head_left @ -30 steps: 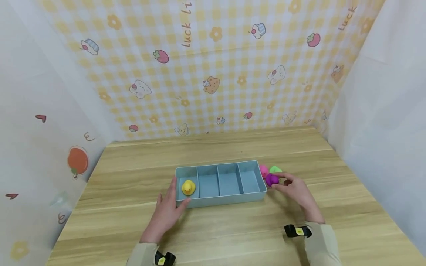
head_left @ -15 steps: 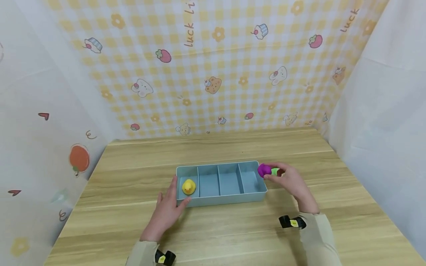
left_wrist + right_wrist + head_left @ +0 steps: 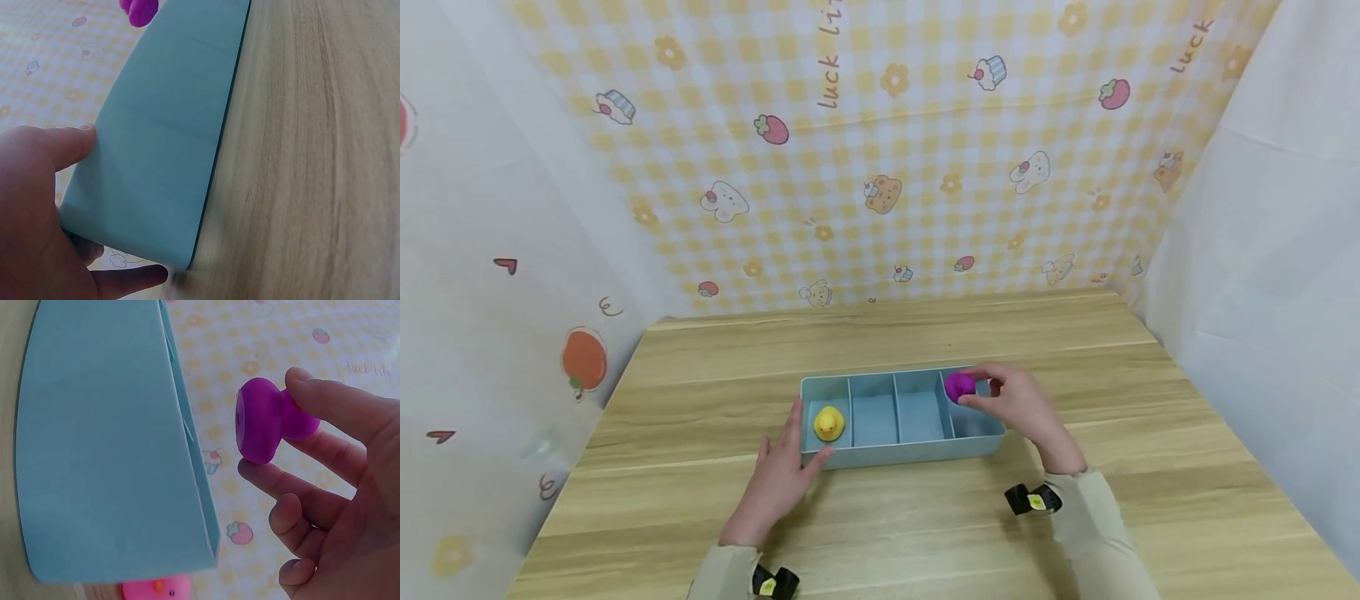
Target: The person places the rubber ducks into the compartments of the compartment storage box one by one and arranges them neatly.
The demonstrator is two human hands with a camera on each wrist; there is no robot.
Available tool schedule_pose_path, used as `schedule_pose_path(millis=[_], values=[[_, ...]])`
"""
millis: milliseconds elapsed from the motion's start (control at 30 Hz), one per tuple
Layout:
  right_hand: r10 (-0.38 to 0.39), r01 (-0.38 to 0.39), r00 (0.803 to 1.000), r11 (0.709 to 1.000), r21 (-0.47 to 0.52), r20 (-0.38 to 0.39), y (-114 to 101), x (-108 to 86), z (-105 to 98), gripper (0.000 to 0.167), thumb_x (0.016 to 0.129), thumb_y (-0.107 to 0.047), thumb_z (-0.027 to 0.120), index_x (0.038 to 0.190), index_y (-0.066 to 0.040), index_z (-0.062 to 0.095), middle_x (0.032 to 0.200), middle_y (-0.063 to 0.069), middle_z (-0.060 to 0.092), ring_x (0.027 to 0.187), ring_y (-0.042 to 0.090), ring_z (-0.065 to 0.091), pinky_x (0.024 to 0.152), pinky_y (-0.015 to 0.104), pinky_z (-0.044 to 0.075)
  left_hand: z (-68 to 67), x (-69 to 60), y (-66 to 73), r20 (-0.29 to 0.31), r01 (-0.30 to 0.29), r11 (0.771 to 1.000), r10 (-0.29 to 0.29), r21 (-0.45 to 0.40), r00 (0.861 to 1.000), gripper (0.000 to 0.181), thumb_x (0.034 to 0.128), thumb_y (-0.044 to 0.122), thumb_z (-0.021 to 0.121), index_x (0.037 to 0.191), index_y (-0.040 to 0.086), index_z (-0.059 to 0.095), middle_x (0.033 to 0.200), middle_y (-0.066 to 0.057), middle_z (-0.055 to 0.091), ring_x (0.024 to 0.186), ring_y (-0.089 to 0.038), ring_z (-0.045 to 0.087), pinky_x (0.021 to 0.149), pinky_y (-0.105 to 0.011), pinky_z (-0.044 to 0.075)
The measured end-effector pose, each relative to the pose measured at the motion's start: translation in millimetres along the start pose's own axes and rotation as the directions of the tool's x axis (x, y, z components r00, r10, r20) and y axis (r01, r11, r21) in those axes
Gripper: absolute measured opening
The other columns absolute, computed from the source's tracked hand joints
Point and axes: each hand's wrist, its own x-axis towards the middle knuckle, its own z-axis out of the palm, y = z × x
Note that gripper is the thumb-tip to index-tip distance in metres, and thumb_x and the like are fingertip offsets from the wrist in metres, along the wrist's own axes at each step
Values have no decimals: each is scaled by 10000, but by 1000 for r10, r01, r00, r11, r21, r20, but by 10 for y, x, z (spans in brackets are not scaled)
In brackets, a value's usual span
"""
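A light-blue box (image 3: 874,457) with several compartments in a row lies on the wooden table. In its leftmost compartment sits a yellow rubber duck (image 3: 828,423). My left hand (image 3: 777,479) rests against the box's left end, fingers fairly straight along the end wall, thumb (image 3: 74,144) at the front rim. Between thumb and fingertips, my right hand (image 3: 1018,404) pinches a purple rubber duck (image 3: 265,419) by its head. In the head view this duck is over the rightmost compartment, near the last divider; the right wrist view shows it tilted, above the box rim.
A pink rubber duck (image 3: 156,589) stands beyond the box's right end, hidden behind the right hand in the head view. A yellow checked cloth (image 3: 917,167) hangs at the table's back edge. White sheets (image 3: 1247,317) close off both sides.
My right hand has picked up the purple duck from beside the box and carried it left over the rightmost compartment. The left hand stays at the box's left end.
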Motion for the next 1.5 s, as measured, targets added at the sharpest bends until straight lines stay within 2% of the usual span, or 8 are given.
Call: schedule_pose_path(millis=[300, 567, 700, 933, 1133, 1333, 1433, 1500], values=[[-53, 50, 997, 997, 60, 55, -123, 106, 186, 362, 778, -238, 796, 1098, -98, 698, 915, 42, 660, 656, 143, 435, 520, 219, 331, -8, 1, -24, 20, 11, 1000, -11, -2, 1000, 900, 945, 397, 570, 1538, 74, -25, 1593, -159, 127, 1435, -367, 225, 1129, -653, 1], [-78, 75, 994, 996, 42, 71, -245, 167, 292, 350, 769, -267, 801, 1083, -143, 710, 880, 16, 642, 623, 120, 425, 505, 211, 317, 0, -9, -1, 14, 14, 1000, -14, -7, 1000, 882, 947, 386, 572, 1538, 63, 2, 1593, -166, 128, 1430, -379, 230, 1129, -652, 2], [-97, 90, 991, 993, 81, 96, -320, 202, 366, 342, 770, -246, 802, 1080, -133, 711, 896, 15, 650, 610, 124, 419, 511, 204, 317, 2, -9, -8, 9, 9, 1000, -9, -3, 1000, 878, 948, 384, 571, 1538, 60, 7, 1592, -170, 125, 1428, -383, 233, 1127, -656, 6], [-86, 69, 984, 991, 111, 157, -430, 236, 532, 358, 761, -265, 809, 1081, -145, 702, 957, 1, 660, 662, 145, 433, 549, 225, 339, -2, -7, 2, 8, 21, 1000, -20, -5, 1000, 880, 945, 388, 574, 1539, 67, 9, 1595, -154, 122, 1429, -371, 238, 1134, -647, 13], [-66, 46, 977, 994, 102, 204, -512, 275, 694, 354, 756, -283, 813, 1073, -180, 694, 991, -33, 666, 737, 160, 482, 614, 246, 400, -8, -8, 2, 16, 33, 999, -33, -9, 999, 887, 945, 384, 576, 1540, 74, -4, 1595, -153, 120, 1430, -374, 231, 1133, -648, 8], [-87, 63, 973, 991, 119, 215, -551, 301, 868, 305, 755, -249, 816, 1020, -155, 696, 975, -27, 668, 892, 207, 585, 763, 325, 474, -15, -1, 4, 23, 47, 999, -47, -10, 999, 894, 945, 406, 567, 1542, 99, -23, 1596, -140, 125, 1439, -364, 216, 1140, -635, 1], [-77, 65, 976, 996, 63, 203, -572, 305, 930, 293, 744, -249, 825, 989, -150, 698, 945, -31, 671, 937, 214, 572, 840, 404, 448, -13, 4, -1, 27, 46, 999, -46, -7, 999, 894, 945, 406, 566, 1542, 99, -25, 1595, -140, 127, 1437, -362, 219, 1140, -635, 5], [-72, 74, 979, 997, -1, 191, -577, 311, 963, 296, 734, -268, 831, 975, -155, 701, 938, -33, 682, 927, 196, 541, 825, 419, 415, -6, 14, -4, 31, 48, 999, -48, -4, 998, 894, 946, 411, 562, 1541, 100, -29, 1597, -139, 123, 1438, -360, 219, 1141, -633, 6]])
